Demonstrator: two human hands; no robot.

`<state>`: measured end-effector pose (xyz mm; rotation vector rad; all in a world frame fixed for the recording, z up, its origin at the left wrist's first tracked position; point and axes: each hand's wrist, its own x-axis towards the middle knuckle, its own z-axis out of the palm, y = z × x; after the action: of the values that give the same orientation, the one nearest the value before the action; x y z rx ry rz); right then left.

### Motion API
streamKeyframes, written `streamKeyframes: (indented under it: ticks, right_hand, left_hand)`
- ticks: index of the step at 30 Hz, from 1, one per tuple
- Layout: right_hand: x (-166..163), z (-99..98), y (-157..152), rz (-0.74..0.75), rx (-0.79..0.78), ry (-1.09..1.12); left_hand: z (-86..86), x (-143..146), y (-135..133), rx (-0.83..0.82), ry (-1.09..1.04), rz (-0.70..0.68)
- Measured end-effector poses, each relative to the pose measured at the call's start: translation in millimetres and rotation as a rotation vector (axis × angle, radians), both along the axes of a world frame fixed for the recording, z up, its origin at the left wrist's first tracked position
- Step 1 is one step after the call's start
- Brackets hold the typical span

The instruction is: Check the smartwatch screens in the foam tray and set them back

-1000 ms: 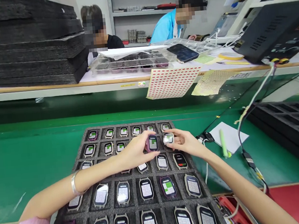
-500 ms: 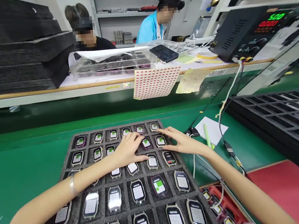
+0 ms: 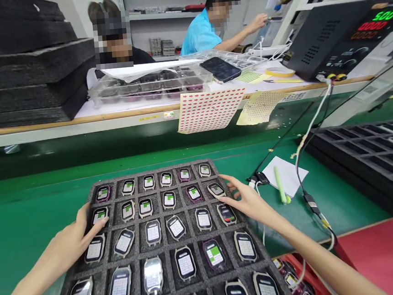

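Note:
A black foam tray (image 3: 164,256) fills the lower middle, its compartments holding several smartwatch bodies without straps. Many screens are lit, some with green blocks, such as the purple-framed watch (image 3: 214,253). At the tray's left edge is my left hand (image 3: 67,241), closed on the rim with its thumb reaching over a watch (image 3: 99,215). Opposite it, my right hand (image 3: 247,198) grips the right edge, fingers at the outer side. Its thumb tip lies close to a slanted watch (image 3: 216,190); whether they touch is unclear. The left fingers are partly hidden behind the foam.
Dark foam blocks (image 3: 32,84) are stacked at upper left. A power supply (image 3: 345,42) and a phone (image 3: 220,68) sit on the shelf. Cables, white paper (image 3: 290,176), another black tray (image 3: 366,160) and a red bin (image 3: 310,270) lie rightward. Two people are across the bench.
My left hand has left the upper middle compartments for the tray's left edge. My right hand stays at the right edge, where a watch now sits slanted. A person opposite has raised an arm.

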<state>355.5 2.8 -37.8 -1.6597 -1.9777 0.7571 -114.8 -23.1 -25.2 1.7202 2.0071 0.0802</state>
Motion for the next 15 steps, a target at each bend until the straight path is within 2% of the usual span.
streamKeyframes:
  ticks: [6,11,13,15]
  right_hand:
    - [-5.4,-3.5,32.2,0.02,0.025,-0.008]
    - [-6.1,-5.9,54.3,0.013,0.028,-0.02]
    - [-2.5,0.2,54.1,0.029,0.018,-0.031]
    - [2.1,11.8,46.9,0.059,0.014,-0.035]
  left_hand:
    - [6.8,9.9,11.3,0.039,-0.002,0.049]
    - [-7.6,12.7,26.5,0.174,0.073,0.026]
    - [-10.4,21.8,29.2,0.295,0.183,-0.037]
    - [-6.0,38.6,29.1,0.468,0.296,-0.177]
